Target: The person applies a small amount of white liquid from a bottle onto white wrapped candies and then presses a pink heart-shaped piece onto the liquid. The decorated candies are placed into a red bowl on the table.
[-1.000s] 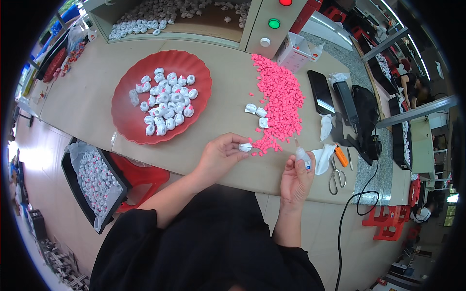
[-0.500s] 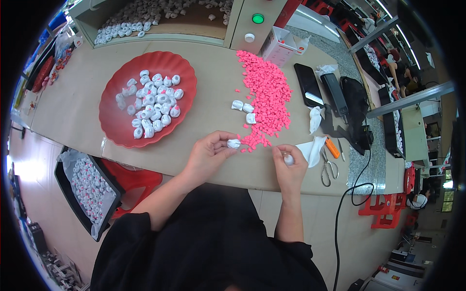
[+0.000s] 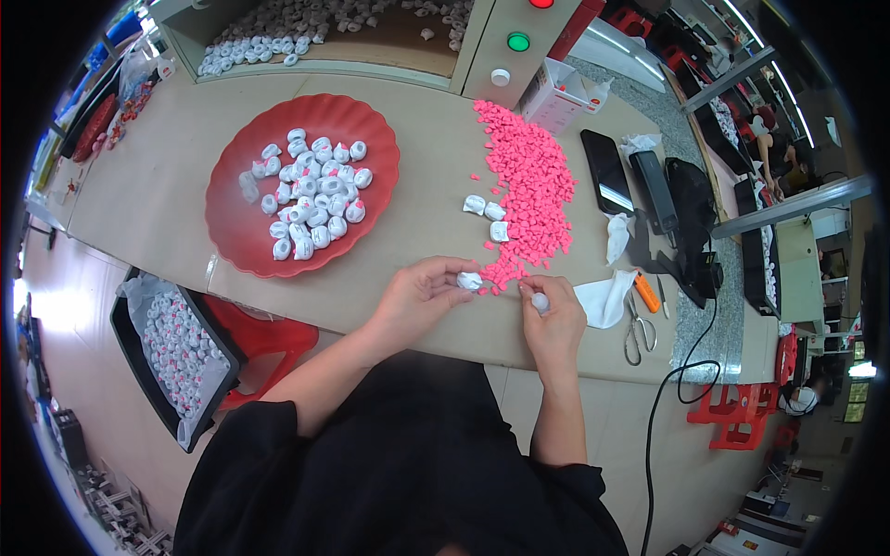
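My left hand (image 3: 417, 298) pinches a small white moulded piece (image 3: 469, 280) between thumb and fingers, at the near edge of the table. Close by on the right, my right hand (image 3: 556, 326) is closed around a small whitish rounded thing (image 3: 540, 302), mostly covered by the fingers. Its thumb and forefinger are pressed together at the pile's near end; whether a pink bit sits between them I cannot tell. Just beyond both hands spreads a pile of small pink pieces (image 3: 533, 176). Several loose white pieces (image 3: 499, 232) lie along its left side.
At left stands a red scalloped plate (image 3: 227, 236) with many white pieces, some pink-marked. A black tray (image 3: 139, 357) of similar pieces rests below on a red stool (image 3: 297, 347). On the right lie a phone (image 3: 607, 173), scissors (image 3: 640, 335), an orange cutter (image 3: 647, 292) and a white cloth (image 3: 604, 301).
My right hand has come nearer to the white piece in my left hand. The whole view has shifted, so the table sits farther right in the picture.
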A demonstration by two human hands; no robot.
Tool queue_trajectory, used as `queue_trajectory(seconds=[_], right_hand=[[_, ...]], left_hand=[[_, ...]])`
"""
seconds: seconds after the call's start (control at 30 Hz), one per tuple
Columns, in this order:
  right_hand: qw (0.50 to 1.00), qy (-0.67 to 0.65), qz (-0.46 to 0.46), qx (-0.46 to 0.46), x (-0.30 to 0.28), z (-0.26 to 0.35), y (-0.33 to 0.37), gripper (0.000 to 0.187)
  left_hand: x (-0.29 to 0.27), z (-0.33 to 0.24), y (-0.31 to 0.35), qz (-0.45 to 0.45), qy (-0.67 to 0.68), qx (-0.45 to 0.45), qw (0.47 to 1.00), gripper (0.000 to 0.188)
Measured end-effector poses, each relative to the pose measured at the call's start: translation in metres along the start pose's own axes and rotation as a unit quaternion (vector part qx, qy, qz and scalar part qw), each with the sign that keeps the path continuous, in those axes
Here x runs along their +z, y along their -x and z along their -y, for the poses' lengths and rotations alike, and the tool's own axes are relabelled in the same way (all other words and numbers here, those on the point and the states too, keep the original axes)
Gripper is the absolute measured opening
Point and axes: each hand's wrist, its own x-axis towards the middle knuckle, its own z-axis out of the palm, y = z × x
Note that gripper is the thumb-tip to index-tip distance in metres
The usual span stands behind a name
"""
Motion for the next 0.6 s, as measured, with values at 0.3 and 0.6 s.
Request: queue_trajectory(seconds=[0.3, 0.6], right_hand=[[0.912, -0.385, 0.09, 0.108, 0.006, 0.03, 0.018, 0.007], [0.905, -0.403, 0.096, 0.099, 0.018, 0.03, 0.014, 0.011]], left_hand=[[0.002, 0.008, 0.0, 0.001, -0.029, 0.053, 0.998, 0.028], [0.0, 0.002, 0.003, 0.041, -0.062, 0.035, 0.997, 0.028]])
